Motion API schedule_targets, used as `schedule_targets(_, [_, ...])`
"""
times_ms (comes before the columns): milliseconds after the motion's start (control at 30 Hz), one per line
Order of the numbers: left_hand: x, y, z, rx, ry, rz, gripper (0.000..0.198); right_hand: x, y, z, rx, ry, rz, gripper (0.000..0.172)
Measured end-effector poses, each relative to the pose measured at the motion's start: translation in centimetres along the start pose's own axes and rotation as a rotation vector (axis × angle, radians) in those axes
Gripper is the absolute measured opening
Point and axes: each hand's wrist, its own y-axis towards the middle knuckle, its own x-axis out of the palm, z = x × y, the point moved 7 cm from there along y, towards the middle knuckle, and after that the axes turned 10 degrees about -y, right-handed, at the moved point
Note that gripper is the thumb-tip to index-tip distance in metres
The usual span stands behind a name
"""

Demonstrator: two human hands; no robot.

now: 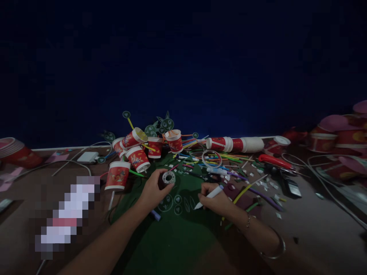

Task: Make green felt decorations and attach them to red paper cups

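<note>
The left hand (pixel 155 189) pinches a ring (pixel 164 177) on or just above the green paper (pixel 169 236); the right hand (pixel 213 201) is closed around a marker (pixel 213 192), tip beside drawn ovals (pixel 187 205); a dragging palm could smear them; a loosened pinch might free the ring.

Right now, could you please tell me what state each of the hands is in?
Left hand: closed, holding a pale ring.
Right hand: closed, holding a white marker over the green sheet.
</note>
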Motion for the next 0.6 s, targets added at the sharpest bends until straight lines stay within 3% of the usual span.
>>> schedule_targets(600, [-0.06, 0.00, 0.00, -0.009, 0.023, 0.005, 0.039, -0.33, 0.35, 0.31, 0.024, -0.023, 0.070, 0.019])
